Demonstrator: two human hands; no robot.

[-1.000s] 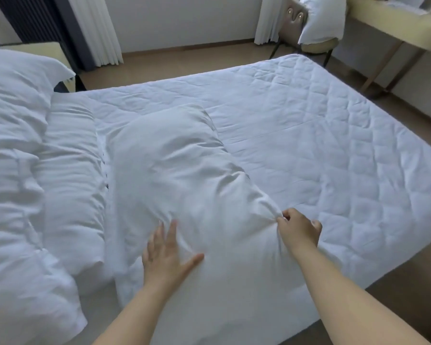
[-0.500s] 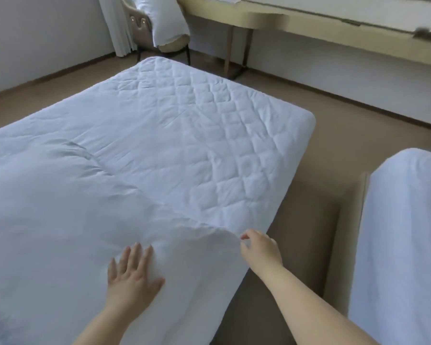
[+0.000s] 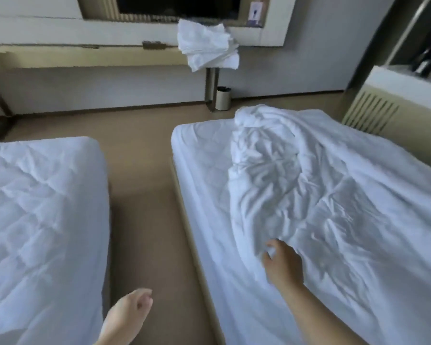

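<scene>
A crumpled white duvet point(image 3: 296, 185) lies heaped along the right bed point(image 3: 199, 150), over its white sheet. My right hand point(image 3: 283, 263) reaches onto the near edge of the duvet; its thumb and curled fingers pinch a fold of the fabric. My left hand point(image 3: 128, 313) hangs over the floor between the two beds, fingers loosely curled and holding nothing. The left bed point(image 3: 40, 210) shows only a quilted white mattress pad.
A brown floor aisle point(image 3: 144, 220) runs between the beds. A stack of folded white linen point(image 3: 207, 46) sits on the long desk point(image 3: 85, 59) by the far wall, with a small bin point(image 3: 223, 98) below it. A beige slatted cabinet point(image 3: 373, 115) stands at the far right.
I have turned right, from the left bed towards the right one. Both hands left the pillow and pad on the left bed; my right hand now grips the duvet, my left hangs free.
</scene>
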